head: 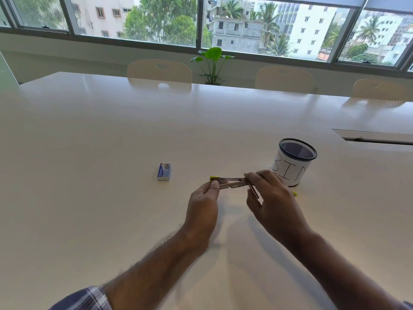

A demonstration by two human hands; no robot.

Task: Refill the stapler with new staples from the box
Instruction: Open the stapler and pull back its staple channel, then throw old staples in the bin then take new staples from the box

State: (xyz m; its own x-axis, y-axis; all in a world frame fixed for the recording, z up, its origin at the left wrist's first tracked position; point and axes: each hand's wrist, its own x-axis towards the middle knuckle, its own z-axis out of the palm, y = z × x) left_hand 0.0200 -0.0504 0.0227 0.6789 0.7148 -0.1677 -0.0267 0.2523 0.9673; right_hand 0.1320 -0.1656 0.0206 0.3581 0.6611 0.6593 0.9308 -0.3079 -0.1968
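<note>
A small metal stapler (232, 182) with yellow-green plastic ends is held level above the white table (111, 142), swung open. My left hand (204, 204) pinches its left end between thumb and fingers. My right hand (271, 200) grips the right end, where a thin metal part hangs down by the fingers. The small blue staple box (164, 171) lies shut on the table, to the left of both hands and apart from them.
A black mesh cup (292, 162) wrapped in paper marked "BIN" stands just behind my right hand. A cable slot (375, 137) is set into the table at the far right. Chairs (159, 71) and a potted plant (213, 63) line the far edge.
</note>
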